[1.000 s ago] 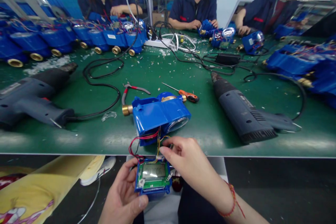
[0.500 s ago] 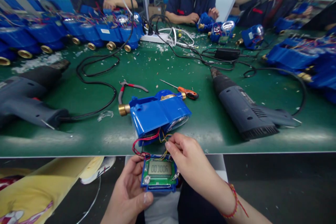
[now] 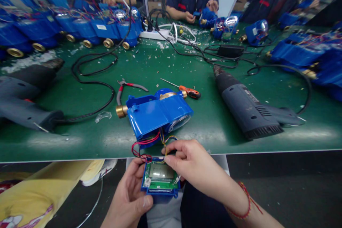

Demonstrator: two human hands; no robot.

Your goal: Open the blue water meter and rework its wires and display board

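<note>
My left hand (image 3: 133, 188) grips the left side of a blue case holding a green circuit board with a grey display (image 3: 161, 171), held just off the table's front edge. My right hand (image 3: 184, 160) pinches the thin yellow and black wires (image 3: 165, 148) at the board's upper right edge. These wires and a red bundle (image 3: 136, 146) run up to a blue water meter (image 3: 157, 112) with brass ends, lying on the table beyond my hands. Behind it are red-handled cutting pliers (image 3: 130, 85) and an orange and black screwdriver (image 3: 189, 92).
A grey heat gun (image 3: 248, 107) lies at right, another (image 3: 29, 96) at left, with cords trailing over the green table (image 3: 88, 146). Rows of blue meters (image 3: 107, 30) stand at the back left, more (image 3: 299, 53) at right. A white power strip (image 3: 156, 35) lies at the back; co-workers sit opposite.
My right fingers have moved left and down along the wires, nearer the board. The case has tilted, and glare now covers the display digits. The view has shifted slightly.
</note>
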